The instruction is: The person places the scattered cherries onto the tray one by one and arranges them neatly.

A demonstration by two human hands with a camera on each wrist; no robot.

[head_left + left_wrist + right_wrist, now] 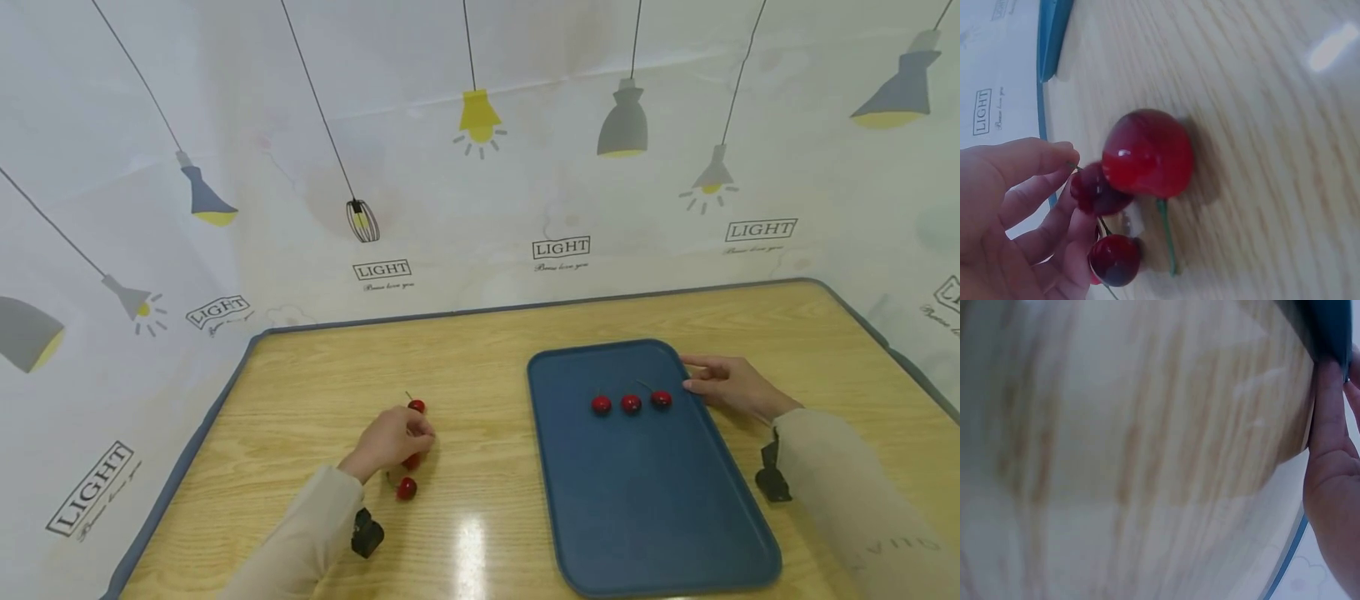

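My left hand (393,437) reaches down over a small row of cherries on the wooden table. In the left wrist view, thumb and finger pinch the green stem of a dark red cherry (1099,189). A larger-looking cherry (1149,153) lies beside it, nearer the camera, and another cherry (1116,259) is by the lower fingers. The head view shows one cherry (417,406) beyond the hand and one cherry (407,488) on its near side. My right hand (731,387) touches the right rim of the blue tray (652,508) with nearly straight thumb and index finger; its other fingers are mostly hidden.
Three cherries (631,404) lie in a row across the tray's far half. The wooden table (480,400) has a blue edge strip, with a white lamp-printed sheet (450,200) rising behind and at the sides.
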